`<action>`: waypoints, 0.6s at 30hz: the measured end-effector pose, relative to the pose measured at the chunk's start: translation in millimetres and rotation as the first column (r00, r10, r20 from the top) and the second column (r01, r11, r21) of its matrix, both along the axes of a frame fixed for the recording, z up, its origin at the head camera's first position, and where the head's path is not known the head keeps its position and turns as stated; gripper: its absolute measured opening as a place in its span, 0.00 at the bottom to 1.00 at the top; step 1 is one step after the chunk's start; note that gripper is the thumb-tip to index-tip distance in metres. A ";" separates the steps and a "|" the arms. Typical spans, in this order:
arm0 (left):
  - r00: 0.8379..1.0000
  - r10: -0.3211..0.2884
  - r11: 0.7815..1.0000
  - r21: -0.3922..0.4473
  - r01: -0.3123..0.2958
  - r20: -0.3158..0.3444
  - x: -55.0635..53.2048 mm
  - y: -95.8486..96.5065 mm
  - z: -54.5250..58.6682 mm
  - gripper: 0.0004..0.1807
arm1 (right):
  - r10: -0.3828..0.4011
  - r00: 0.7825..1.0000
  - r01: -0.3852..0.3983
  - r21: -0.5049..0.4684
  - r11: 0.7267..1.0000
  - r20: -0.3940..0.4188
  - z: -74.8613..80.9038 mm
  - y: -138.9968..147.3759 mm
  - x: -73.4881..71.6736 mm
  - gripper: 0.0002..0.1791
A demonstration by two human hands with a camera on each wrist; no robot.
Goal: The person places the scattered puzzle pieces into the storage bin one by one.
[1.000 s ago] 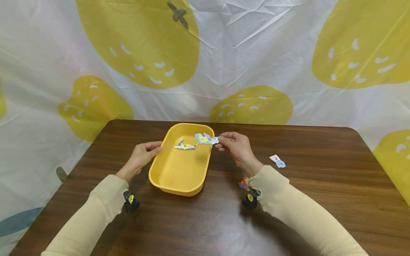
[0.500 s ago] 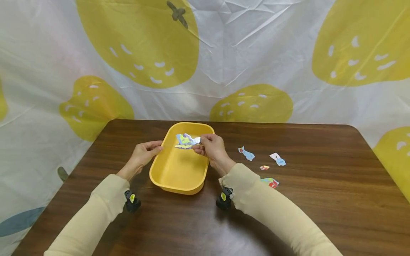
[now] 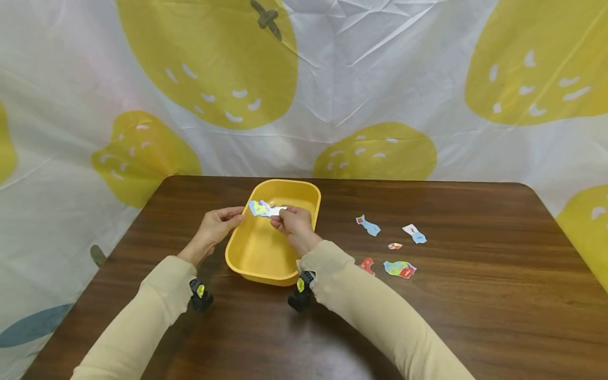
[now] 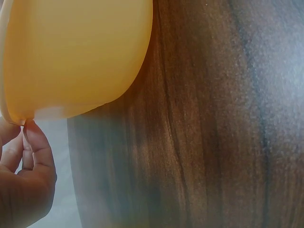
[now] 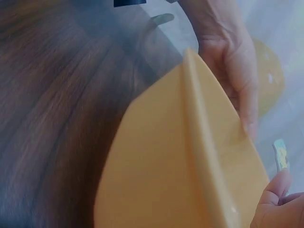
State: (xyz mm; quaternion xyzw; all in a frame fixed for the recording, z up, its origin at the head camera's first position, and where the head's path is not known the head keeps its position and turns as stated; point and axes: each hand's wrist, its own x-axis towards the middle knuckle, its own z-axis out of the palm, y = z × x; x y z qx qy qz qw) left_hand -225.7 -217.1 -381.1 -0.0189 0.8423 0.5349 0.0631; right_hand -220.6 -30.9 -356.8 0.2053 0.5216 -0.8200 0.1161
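My left hand [image 3: 212, 230] pinches the left rim of a yellow plastic tub [image 3: 256, 256]; in the left wrist view its thumb and finger [image 4: 40, 147] meet at that rim. Over the far half of the tub, my right hand [image 3: 295, 228] pinches one end of an irregular scrap of paper [image 3: 262, 209], coloured blue, yellow and white. The scrap's free end points left, close to the left rim. In the right wrist view the same scrap [image 5: 281, 153] stands out from the thumb. A second scrap inside the tub is mostly hidden behind the held one and the right hand.
To the right lie several scraps on the brown wooden table [image 3: 480, 264]: a light blue one [image 3: 369, 227], a white and blue one [image 3: 415, 234], a small red one [image 3: 395, 246], a multicoloured one [image 3: 400, 268] and a red one [image 3: 368, 265]. A patterned cloth [image 3: 328, 68] hangs behind.
My right hand has moved left with the paper scrap, from the tub's right rim to over its inside. Scraps on the table came into view behind the arm. My left hand stays on the rim.
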 end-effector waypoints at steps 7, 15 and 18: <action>1.000 0.008 1.000 0.001 -0.008 0.019 -0.6 2.8 0.1 0.22 | -0.072 0.997 0.072 -0.011 0.997 -0.007 -103.8 -12.6 -63.6 0.10; 1.000 0.001 1.000 -0.006 0.000 0.027 0.5 6.4 2.2 0.21 | -0.033 0.999 0.032 0.041 0.999 0.027 -122.8 -3.4 -72.8 0.09; 1.000 0.000 1.000 -0.003 0.000 0.024 1.7 6.7 2.1 0.21 | 0.005 0.999 -0.008 0.061 0.998 0.046 -96.8 -1.2 -53.4 0.12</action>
